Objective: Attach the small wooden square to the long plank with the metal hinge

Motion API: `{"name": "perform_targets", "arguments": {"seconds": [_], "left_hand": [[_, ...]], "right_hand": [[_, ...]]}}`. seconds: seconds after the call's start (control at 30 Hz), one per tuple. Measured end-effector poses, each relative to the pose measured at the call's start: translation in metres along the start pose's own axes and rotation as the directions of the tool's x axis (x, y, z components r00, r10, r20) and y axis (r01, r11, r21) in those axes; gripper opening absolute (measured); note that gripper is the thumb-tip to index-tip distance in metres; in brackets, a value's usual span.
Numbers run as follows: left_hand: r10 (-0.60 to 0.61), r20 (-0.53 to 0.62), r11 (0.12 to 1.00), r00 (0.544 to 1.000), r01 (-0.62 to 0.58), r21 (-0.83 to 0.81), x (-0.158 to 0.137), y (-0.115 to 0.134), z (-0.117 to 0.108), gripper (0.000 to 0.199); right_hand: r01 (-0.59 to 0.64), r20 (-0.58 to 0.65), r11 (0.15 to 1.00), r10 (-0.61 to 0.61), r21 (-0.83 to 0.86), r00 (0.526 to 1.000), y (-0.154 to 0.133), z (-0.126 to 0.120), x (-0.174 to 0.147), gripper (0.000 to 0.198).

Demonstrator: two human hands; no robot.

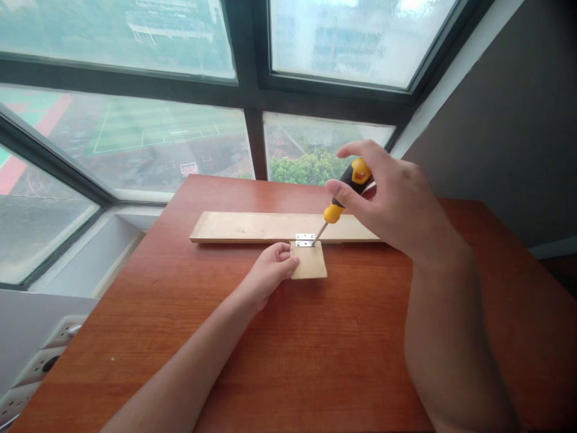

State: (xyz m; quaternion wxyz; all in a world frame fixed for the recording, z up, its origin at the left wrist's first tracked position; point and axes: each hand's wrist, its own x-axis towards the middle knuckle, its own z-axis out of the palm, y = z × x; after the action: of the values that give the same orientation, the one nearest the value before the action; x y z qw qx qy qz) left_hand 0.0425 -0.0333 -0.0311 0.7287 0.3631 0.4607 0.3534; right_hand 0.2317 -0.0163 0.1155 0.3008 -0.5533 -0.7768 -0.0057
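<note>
A silver hinge [305, 237] joins a long pale wooden board [252, 226] to a small square wooden piece [310, 264] at its near edge. My left hand [274, 269] grips the small piece by its left side, thumb on top and fingers beneath. In my right hand [396, 201] is a yellow and black screwdriver [350, 183], held by the handle and tilted down to the left. Its tip meets the right end of the hinge's near leaf. Any screw head under the tip is too small to make out. My right hand and forearm cover the board's right end.
The reddish-brown wooden table [324, 337] reaches up to large dark-framed windows [255, 90]. Wall sockets [40, 367] sit low at the left, beside the table edge. A grey wall [505, 132] stands on the right.
</note>
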Motion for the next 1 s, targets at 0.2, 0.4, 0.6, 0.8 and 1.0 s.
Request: {"name": "perform_targets", "arguments": {"seconds": [0.2,0.4,0.6,0.8,1.0], "left_hand": [[0.006,0.0,1.0,1.0,-0.006,0.014,0.0,-0.001,0.0,0.025],[0.006,0.014,1.0,1.0,-0.006,0.016,0.0,0.0,0.0,0.023],[0.004,0.02,1.0,1.0,-0.005,0.029,0.0,-0.001,-0.001,0.021],[0.007,0.02,0.999,1.0,-0.008,0.039,0.001,-0.002,-0.002,0.022],[0.007,0.019,0.999,1.0,-0.007,0.038,0.001,-0.002,-0.001,0.022]], "right_hand": [[0.077,0.074,0.992,-0.085,0.097,0.994,-0.004,-0.006,-0.003,0.045],[-0.032,-0.019,0.995,0.031,-0.095,0.999,-0.002,0.0,0.0,0.042],[-0.019,0.141,0.994,0.004,0.11,0.99,-0.003,-0.009,-0.003,0.049],[-0.072,-0.017,0.984,0.07,-0.164,0.997,-0.006,-0.001,-0.002,0.045],[-0.031,0.073,0.999,0.029,0.027,0.997,-0.009,-0.006,-0.004,0.039]]}}
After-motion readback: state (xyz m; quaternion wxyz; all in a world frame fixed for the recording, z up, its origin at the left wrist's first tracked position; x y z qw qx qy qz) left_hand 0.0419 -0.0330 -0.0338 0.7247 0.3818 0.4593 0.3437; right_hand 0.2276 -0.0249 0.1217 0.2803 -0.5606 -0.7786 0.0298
